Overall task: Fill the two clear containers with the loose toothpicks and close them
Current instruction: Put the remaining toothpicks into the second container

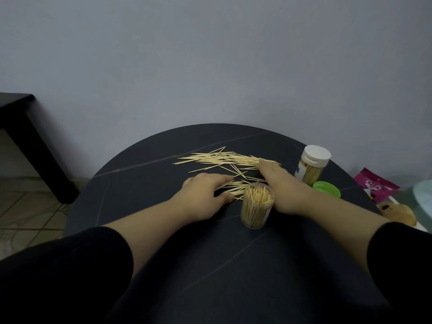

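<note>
side table (23, 118): dark, far left by the wall, no part in the job.
round table (145, 195): dark top with pale veins; all the work lies on it.
left hand (203, 192): relaxed and low on the top, forefinger and thumb spread either side of a small bunch of picks; nothing clenched or lifted.
loose toothpicks (224, 159): a long scatter across the far middle, mostly lying one way, with strays crossing nearer the hands.
open container (257, 206): upright between the two wrists, lidless, packed near the brim with picks on end.
right hand (278, 181): released, straight fingers pressing on the right end of the scatter.
white-capped container (313, 168): upright beyond the right hand, filled and already closed.
green lid (326, 188): loose just beside it, likely meant for the open container.
pink packet (376, 188): past the table's right edge.
step in hand: raking picks into a parallel bundle. best to sweep both hands inward, square the tips, then pinch and drop them in end-first; forcing crossed picks into so full a container could jam or tip it.
</note>
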